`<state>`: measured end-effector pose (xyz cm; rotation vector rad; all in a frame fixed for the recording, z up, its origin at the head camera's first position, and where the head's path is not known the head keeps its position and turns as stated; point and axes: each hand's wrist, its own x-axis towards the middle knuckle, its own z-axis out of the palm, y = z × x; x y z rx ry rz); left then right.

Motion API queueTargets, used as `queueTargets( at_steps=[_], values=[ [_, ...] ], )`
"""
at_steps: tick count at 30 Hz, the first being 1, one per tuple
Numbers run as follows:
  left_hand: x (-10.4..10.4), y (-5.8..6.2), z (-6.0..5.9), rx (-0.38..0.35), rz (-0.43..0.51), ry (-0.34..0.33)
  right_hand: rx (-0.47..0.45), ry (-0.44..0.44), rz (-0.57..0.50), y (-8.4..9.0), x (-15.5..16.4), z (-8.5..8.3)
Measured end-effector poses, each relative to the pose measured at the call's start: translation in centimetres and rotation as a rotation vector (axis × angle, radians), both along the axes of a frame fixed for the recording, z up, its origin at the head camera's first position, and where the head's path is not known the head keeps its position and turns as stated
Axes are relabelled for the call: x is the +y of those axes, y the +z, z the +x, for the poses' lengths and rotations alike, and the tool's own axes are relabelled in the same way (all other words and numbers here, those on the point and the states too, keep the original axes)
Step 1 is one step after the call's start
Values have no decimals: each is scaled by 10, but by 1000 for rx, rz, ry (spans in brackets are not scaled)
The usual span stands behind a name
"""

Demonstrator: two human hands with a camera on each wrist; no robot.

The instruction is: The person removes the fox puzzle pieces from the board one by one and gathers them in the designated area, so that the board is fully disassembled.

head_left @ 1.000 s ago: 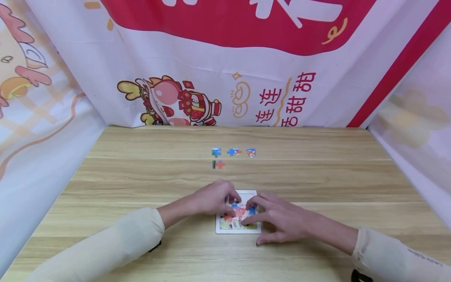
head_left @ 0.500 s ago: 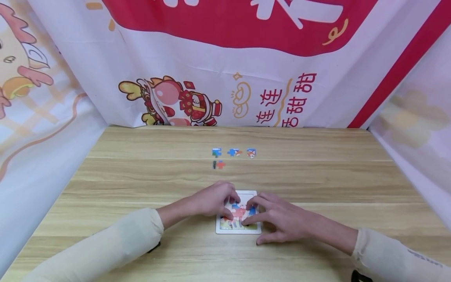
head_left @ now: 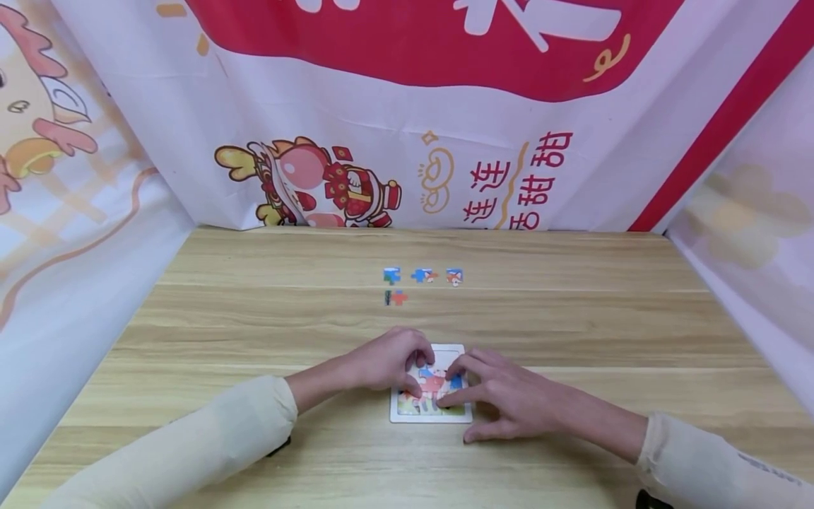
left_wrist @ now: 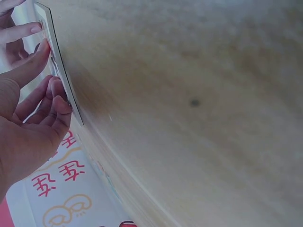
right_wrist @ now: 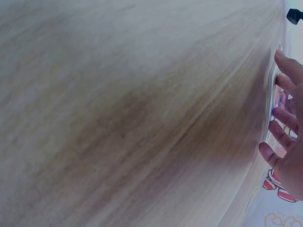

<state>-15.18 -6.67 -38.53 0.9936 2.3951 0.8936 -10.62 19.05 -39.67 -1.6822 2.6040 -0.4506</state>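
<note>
1. Puzzle tray (head_left: 431, 417) lies flat on the wooden table (head_left: 572, 332), near the front edge at its middle. Position unchanged over the last second.
2. Left hand (head_left: 388, 359) rests on the tray's left edge, fingers curled down onto the pictured pieces; it presses rather than grasps, as far as the head view shows. No shift since the earlier frames.
3. Right hand (head_left: 509, 399) covers the tray's right side, index fingertip on the centre piece, thumb on the table just beside the front right corner. Fingers extended, nothing enclosed. Barely any movement.
4. Judgement: both hands are seating a piece; pressing continues, not finished.
5. Four loose pieces (head_left: 421, 283) lie toward the back edge, well apart from the tray, undisturbed.
</note>
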Motion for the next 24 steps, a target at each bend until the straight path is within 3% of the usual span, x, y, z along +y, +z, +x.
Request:
queueTargets(
  at_steps=[24],
  values=[
    [2, 0, -4, -31, 10, -3, 4, -1, 13, -1, 0, -1]
  ],
)
